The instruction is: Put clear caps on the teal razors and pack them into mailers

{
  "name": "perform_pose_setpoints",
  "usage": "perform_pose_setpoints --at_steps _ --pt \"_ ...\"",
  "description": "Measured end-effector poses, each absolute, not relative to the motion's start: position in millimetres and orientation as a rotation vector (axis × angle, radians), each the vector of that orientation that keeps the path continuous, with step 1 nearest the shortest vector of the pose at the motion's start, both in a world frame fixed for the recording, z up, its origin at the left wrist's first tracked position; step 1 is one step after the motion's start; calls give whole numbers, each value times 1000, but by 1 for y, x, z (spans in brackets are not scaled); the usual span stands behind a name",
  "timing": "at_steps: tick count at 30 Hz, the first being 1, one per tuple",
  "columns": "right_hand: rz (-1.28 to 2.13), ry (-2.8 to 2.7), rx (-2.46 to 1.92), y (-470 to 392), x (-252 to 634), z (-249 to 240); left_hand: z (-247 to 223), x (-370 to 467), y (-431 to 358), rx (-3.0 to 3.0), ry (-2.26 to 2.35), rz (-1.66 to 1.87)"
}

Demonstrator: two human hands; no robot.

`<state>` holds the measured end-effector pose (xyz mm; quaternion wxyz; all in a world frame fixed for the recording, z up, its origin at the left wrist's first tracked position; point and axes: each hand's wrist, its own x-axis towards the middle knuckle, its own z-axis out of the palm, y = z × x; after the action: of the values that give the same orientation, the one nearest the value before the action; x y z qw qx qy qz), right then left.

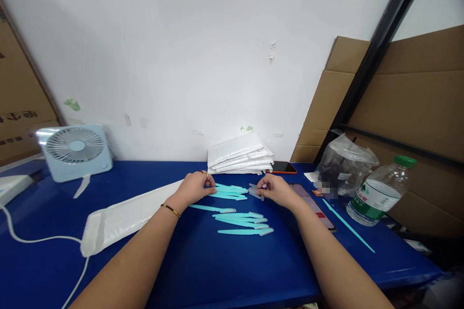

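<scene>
My left hand is closed at the left end of a bunch of turquoise razor-like sticks, its fingertips on their handles. Facing it, my right hand pinches at small translucent pieces by the right ends of that bunch. Below the hands, several more turquoise sticks lie roughly side by side on the blue table. One of them reaches under the left hand. A long white padded sleeve lies left of the hands, partly behind the left wrist.
White envelopes are stacked by the wall. A light blue fan and a white cable stand left. At right are a phone, another phone, a plastic bag, a green-capped bottle and a single turquoise stick.
</scene>
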<state>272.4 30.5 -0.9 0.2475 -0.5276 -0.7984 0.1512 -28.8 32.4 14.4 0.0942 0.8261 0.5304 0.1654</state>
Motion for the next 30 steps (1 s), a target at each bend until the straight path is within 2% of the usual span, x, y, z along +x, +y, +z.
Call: perform_pose_setpoints --at_steps 7,16,22,27,30 --pt "488 -2280 -1299 20 257 2 17 -42 25 2414 1337 85" --pt "633 -2409 -1156 13 241 0 10 -6 20 2575 1378 347" --pt "471 -2204 -1408 23 270 7 9 -11 25 2516 1532 455" --pt "763 -2455 -1259 11 264 11 14 -2 11 2520 1284 413" --pt "826 -2534 -1203 7 256 6 15 6 3 2493 1164 322"
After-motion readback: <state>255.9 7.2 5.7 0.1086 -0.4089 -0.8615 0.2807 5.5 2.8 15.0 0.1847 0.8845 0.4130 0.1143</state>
